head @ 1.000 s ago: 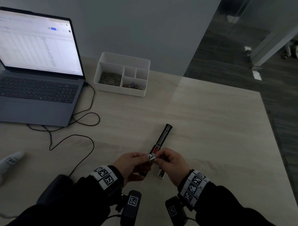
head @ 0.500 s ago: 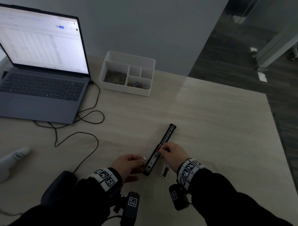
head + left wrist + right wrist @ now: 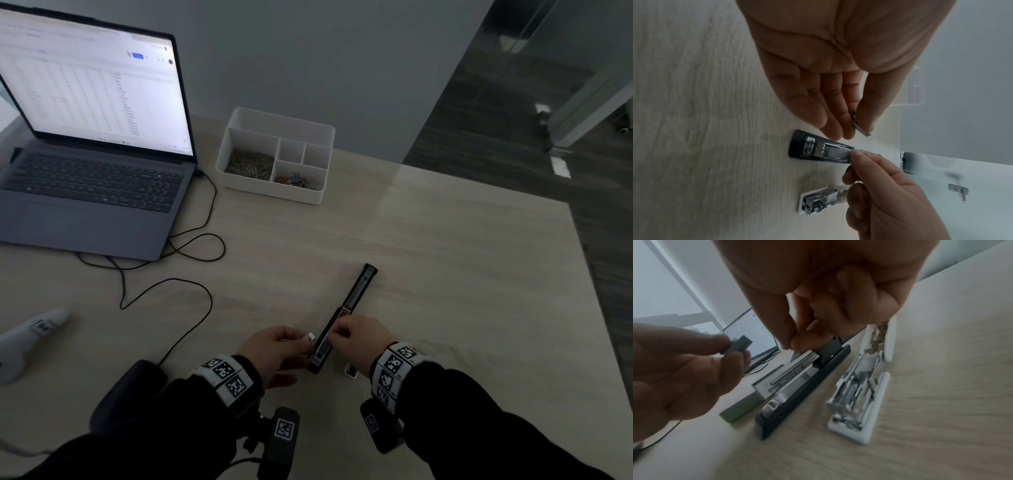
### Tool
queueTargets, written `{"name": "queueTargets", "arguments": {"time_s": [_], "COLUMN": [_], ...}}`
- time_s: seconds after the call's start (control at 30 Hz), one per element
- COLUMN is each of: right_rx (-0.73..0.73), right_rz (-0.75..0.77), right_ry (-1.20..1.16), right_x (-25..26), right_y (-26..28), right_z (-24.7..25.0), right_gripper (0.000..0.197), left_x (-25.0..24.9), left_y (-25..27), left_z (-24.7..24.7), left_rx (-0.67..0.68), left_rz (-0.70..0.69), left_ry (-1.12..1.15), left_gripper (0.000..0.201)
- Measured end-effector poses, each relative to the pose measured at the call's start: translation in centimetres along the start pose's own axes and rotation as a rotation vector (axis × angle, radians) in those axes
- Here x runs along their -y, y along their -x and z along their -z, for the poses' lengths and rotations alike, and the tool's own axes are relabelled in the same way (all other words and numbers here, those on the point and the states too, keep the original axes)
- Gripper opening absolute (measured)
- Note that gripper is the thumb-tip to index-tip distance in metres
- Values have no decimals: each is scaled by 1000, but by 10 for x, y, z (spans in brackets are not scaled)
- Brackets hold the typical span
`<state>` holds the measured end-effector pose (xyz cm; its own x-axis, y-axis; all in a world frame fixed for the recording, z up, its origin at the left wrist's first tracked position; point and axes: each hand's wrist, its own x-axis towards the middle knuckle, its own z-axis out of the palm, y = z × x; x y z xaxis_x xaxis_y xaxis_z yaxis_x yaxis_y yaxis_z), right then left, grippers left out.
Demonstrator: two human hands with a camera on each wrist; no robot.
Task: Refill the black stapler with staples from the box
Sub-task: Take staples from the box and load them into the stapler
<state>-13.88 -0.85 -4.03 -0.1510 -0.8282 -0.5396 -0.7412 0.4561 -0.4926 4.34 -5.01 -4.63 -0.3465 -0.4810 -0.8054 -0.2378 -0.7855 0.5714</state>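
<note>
The black stapler [image 3: 346, 313] lies opened flat on the table, its metal magazine [image 3: 828, 151] facing up. My right hand [image 3: 337, 331] pinches a strip of staples [image 3: 838, 152] down at the magazine, about the stapler's middle. My left hand [image 3: 306, 339] hovers just left of the stapler's near end and pinches a short piece of staple strip [image 3: 859, 125] between thumb and fingers. The small white staple box [image 3: 857, 402] lies open to the right of the stapler, with loose strips inside; in the head view my right wrist hides most of the box [image 3: 351, 371].
An open laptop [image 3: 92, 164] stands at the back left, its black cable [image 3: 164, 284] looping across the table. A white compartment organizer [image 3: 318, 197] sits at the back centre. A white device [image 3: 30, 335] lies at the left edge. The table's right edge [image 3: 589, 274] borders the floor.
A second ago both hands held the staples together above the stapler. They have parted: the right hand went down to the magazine, the left stays beside it with a short piece.
</note>
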Motion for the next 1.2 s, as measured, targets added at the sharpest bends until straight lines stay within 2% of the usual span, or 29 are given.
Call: {"name": "queueTargets", "arguments": {"time_s": [0.07, 0.2, 0.3, 0.47, 0.7, 0.87, 1.2], "right_rx": [18, -98, -85, -65, -180, -125, -97], "right_rz": [17, -30, -26, 47, -35, 0, 39], "right_ry": [-16, -266, -358, -349, -343, -181, -89], "right_x": [1, 0, 6, 10, -9, -17, -14], "right_y": [3, 6, 11, 13, -1, -6, -6], "right_z": [-2, -5, -5, -4, 7, 11, 10], "right_gripper": [21, 14, 10, 8, 12, 13, 10], "left_x": [0, 0, 0, 0, 0, 2, 2], "left_y": [0, -1, 0, 2, 1, 0, -4], "left_z": [-1, -4, -6, -8, -6, -7, -9], "left_rx": [2, 0, 10, 21, -36, -34, -21], "left_rz": [-2, -2, -2, -12, -42, -51, -39], "left_ry": [-5, -12, -25, -37, -80, -131, -141], "left_gripper": [12, 11, 11, 14, 16, 13, 9]}}
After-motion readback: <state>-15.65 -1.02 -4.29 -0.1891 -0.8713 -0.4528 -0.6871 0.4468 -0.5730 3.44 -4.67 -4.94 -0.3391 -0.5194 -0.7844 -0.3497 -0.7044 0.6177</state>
